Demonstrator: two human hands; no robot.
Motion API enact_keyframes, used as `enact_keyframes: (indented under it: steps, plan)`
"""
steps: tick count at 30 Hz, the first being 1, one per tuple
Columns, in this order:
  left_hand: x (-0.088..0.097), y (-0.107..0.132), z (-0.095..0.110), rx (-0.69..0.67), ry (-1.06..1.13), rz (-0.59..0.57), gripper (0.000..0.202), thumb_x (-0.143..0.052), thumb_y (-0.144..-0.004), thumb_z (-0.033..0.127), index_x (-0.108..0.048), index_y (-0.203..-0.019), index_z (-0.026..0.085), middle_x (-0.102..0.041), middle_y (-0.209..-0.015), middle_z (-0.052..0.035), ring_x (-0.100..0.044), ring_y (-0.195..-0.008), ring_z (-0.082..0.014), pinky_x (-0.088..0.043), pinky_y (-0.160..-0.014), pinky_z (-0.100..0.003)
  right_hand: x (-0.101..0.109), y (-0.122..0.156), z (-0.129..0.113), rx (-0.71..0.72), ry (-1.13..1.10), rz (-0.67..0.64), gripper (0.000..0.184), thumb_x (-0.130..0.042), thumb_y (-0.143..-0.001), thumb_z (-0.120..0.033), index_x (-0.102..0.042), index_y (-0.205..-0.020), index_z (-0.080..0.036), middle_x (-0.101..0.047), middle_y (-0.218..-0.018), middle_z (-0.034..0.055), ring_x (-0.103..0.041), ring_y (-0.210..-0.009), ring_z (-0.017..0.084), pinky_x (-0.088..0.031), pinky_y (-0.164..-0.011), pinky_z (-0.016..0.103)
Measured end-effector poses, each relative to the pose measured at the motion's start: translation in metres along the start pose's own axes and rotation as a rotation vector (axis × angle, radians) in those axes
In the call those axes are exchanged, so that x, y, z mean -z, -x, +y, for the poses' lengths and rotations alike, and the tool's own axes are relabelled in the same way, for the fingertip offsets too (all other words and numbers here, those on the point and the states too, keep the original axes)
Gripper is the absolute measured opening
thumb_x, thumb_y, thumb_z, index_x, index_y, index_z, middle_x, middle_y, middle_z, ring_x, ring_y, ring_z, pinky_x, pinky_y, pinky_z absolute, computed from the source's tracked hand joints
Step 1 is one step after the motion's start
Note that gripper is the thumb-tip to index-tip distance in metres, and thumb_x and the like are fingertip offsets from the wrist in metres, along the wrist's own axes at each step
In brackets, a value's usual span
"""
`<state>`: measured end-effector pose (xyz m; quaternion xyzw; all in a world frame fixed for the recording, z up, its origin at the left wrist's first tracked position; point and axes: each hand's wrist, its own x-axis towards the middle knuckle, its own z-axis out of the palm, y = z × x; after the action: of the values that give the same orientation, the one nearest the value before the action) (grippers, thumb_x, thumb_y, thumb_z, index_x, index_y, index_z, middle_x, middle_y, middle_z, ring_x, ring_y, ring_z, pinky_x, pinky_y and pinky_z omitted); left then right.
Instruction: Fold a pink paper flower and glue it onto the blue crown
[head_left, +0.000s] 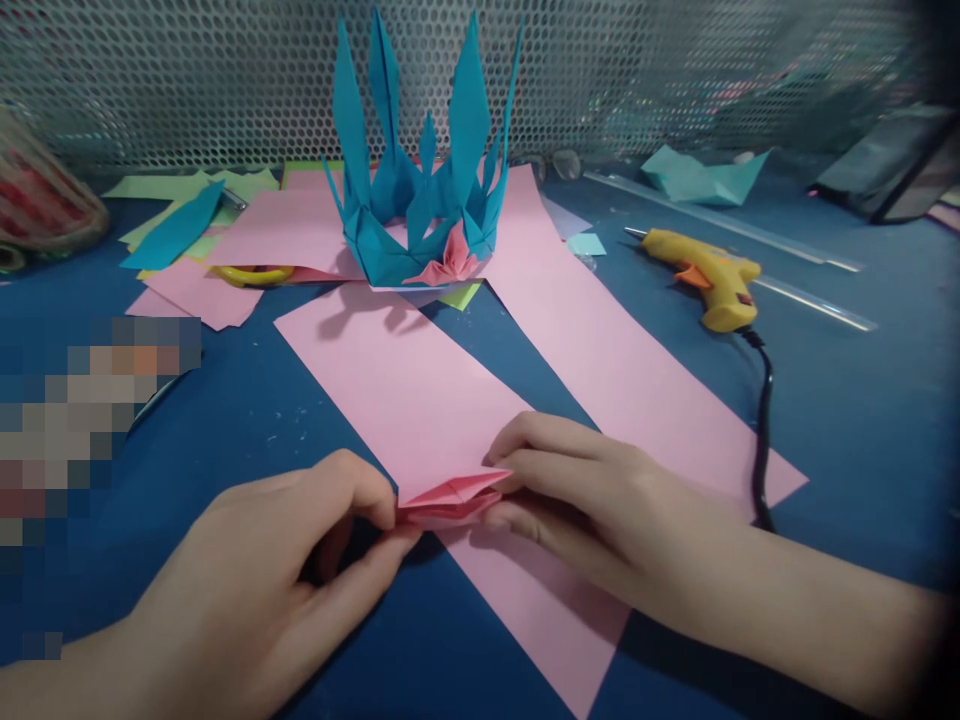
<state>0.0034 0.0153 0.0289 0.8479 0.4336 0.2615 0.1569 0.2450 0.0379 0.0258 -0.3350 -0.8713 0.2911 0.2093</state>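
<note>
Between both hands is a folded pink paper piece (456, 496), pointed at its ends, with layers parting in the middle. My left hand (300, 560) pinches its left tip between thumb and index finger. At the other end, the fingers and thumb of my right hand (585, 500) close on its right tip. Beneath it lies a light pink paper strip (405, 370), running diagonally over the blue table. Farther back stands a blue folded-paper crown (390, 255) with tall points, a small pink paper flower (452, 260) on its front.
A yellow glue gun (705, 275) lies at right, its black cord (763, 430) trailing forward. Clear glue sticks (817, 302) lie near it. Another pink strip (622, 350) crosses the table (187, 430). Paper scraps (199, 290) and yellow-handled scissors (255, 275) sit back left, before a perforated metal panel (225, 90).
</note>
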Motion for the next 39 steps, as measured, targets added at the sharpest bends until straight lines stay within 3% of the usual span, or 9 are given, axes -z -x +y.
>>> enact_keyframes:
  steps: [5,10,13,18,23,27,30,35,39]
  plan:
    - [-0.001,0.002,-0.002,-0.012,-0.059,-0.027,0.014,-0.051,-0.094,0.026,-0.049,-0.080,0.028,-0.058,-0.052,0.0152,-0.052,-0.036,-0.0042,-0.036,-0.038,-0.017,-0.003,-0.002,-0.004,-0.078,-0.020,0.004,0.022,-0.050,-0.100,-0.020,-0.068,-0.088,-0.013,-0.061,-0.085,0.0072,-0.060,-0.075,0.016,-0.050,-0.063,0.025]
    - [-0.006,0.010,-0.007,-0.152,-0.118,-0.010,0.016,-0.046,-0.100,0.026,-0.061,-0.098,0.029,-0.074,-0.083,0.0101,-0.068,-0.069,-0.0090,-0.049,-0.064,-0.022,-0.007,-0.006,-0.009,-0.130,0.005,0.054,0.021,-0.053,-0.095,-0.017,-0.063,-0.078,-0.014,-0.056,-0.077,0.0034,-0.055,-0.070,0.014,-0.045,-0.060,0.025]
    - [-0.006,0.010,-0.008,-0.265,-0.197,-0.011,0.020,-0.045,-0.101,0.021,-0.064,-0.108,0.024,-0.074,-0.088,0.0052,-0.065,-0.072,-0.0123,-0.049,-0.067,-0.025,-0.011,-0.007,-0.010,-0.154,0.009,0.099,0.023,-0.057,-0.093,-0.017,-0.059,-0.070,-0.015,-0.053,-0.072,0.0010,-0.052,-0.065,0.012,-0.041,-0.055,0.022]
    - [-0.005,0.005,-0.009,-0.312,-0.281,0.018,0.021,-0.047,-0.099,0.015,-0.066,-0.093,0.020,-0.071,-0.084,-0.0001,-0.059,-0.067,-0.0175,-0.046,-0.057,-0.030,-0.014,-0.008,-0.011,-0.212,0.011,0.135,0.020,-0.060,-0.090,-0.016,-0.061,-0.070,-0.015,-0.056,-0.073,0.0017,-0.054,-0.065,0.012,-0.042,-0.055,0.022]
    - [-0.007,0.016,-0.011,-0.463,-0.406,0.034,0.023,-0.046,-0.095,0.006,-0.065,-0.107,0.011,-0.074,-0.098,-0.0061,-0.060,-0.083,-0.0241,-0.048,-0.069,-0.036,-0.015,-0.007,-0.011,-0.257,0.013,0.143,0.018,-0.059,-0.088,-0.016,-0.062,-0.070,-0.015,-0.057,-0.075,0.0027,-0.055,-0.065,0.012,-0.042,-0.054,0.022]
    - [-0.011,0.029,-0.010,-0.479,-0.435,0.095,0.033,-0.038,-0.096,0.008,-0.063,-0.115,0.014,-0.073,-0.104,-0.0041,-0.058,-0.098,-0.0266,-0.044,-0.083,-0.040,-0.016,-0.006,-0.011,-0.250,0.019,0.159,0.017,-0.060,-0.087,-0.015,-0.060,-0.070,-0.016,-0.056,-0.073,0.0017,-0.054,-0.063,0.012,-0.042,-0.052,0.021]
    - [-0.014,0.030,-0.006,-0.459,-0.445,0.091,0.033,-0.036,-0.097,0.008,-0.063,-0.113,0.016,-0.074,-0.100,-0.0019,-0.058,-0.095,-0.0243,-0.042,-0.081,-0.039,-0.016,-0.007,-0.012,-0.247,0.015,0.171,0.017,-0.060,-0.086,-0.013,-0.060,-0.069,-0.016,-0.055,-0.072,0.0007,-0.054,-0.061,0.011,-0.041,-0.051,0.021]
    - [-0.016,0.019,0.001,-0.428,-0.469,0.110,0.013,-0.051,-0.097,0.013,-0.064,-0.099,0.017,-0.075,-0.087,-0.0003,-0.057,-0.086,-0.0226,-0.043,-0.071,-0.035,-0.016,-0.007,-0.012,-0.255,0.017,0.185,0.016,-0.063,-0.085,-0.012,-0.060,-0.069,-0.016,-0.056,-0.073,0.0006,-0.054,-0.060,0.010,-0.041,-0.050,0.020]
    - [-0.016,0.015,0.006,-0.397,-0.495,0.111,0.018,-0.047,-0.100,0.017,-0.065,-0.093,0.017,-0.075,-0.086,-0.0033,-0.058,-0.084,-0.0238,-0.041,-0.066,-0.035,-0.017,-0.006,-0.011,-0.254,0.033,0.198,0.017,-0.064,-0.085,-0.012,-0.060,-0.069,-0.016,-0.057,-0.073,0.0003,-0.054,-0.060,0.010,-0.041,-0.050,0.020]
